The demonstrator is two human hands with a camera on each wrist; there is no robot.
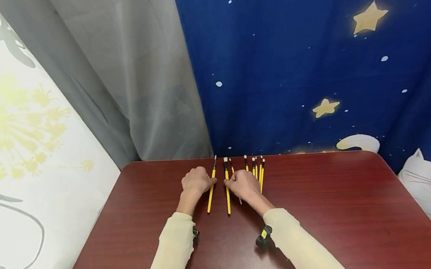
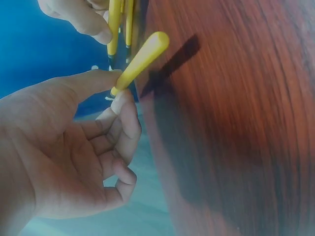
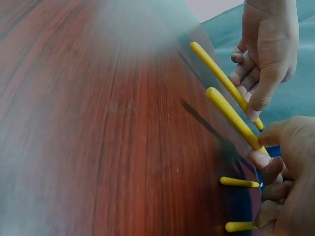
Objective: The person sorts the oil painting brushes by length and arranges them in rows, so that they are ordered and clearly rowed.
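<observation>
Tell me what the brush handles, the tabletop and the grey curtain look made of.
Yellow brush handles: probably lacquered wood, possibly plastic; smooth, rounded, evenly coloured. Tabletop: wood or wood-print laminate, fairly glossy, by its streaky grain and reflected light. Grey curtain: apparently cloth, matte, hanging in soft folds.

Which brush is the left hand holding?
The leftmost yellow-handled brush in the head view, with a slim tip; its broad-tipped neighbour is in the right hand; the other brushes are farther right.
</observation>
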